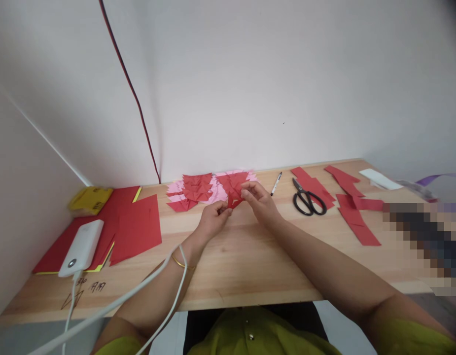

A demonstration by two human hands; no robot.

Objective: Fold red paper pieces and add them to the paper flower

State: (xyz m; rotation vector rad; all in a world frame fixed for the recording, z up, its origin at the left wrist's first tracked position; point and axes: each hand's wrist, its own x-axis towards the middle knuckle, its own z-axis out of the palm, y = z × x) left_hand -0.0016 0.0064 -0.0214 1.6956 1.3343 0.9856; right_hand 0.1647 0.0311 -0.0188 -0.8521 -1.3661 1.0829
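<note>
Between my two hands is a small folded piece of red paper (234, 202), held a little above the wooden table. My left hand (215, 217) pinches its left end between thumb and fingers. On the other end, the fingers of my right hand (260, 201) are closed on the paper, with the thumb and fingertips bent together. Just behind my hands lie folded red paper pieces (197, 187) in overlapping rows, with folded pink paper pieces (215, 191) among them. My hands hide part of these rows.
Right of my hands lie a marker (276, 184), black-handled scissors (308, 201) and red paper strips (357, 219). On the left are red sheets (137, 229), a white power bank (82, 246) with a cable, and a yellow packet (90, 199). A white cable (139, 286) crosses my left forearm.
</note>
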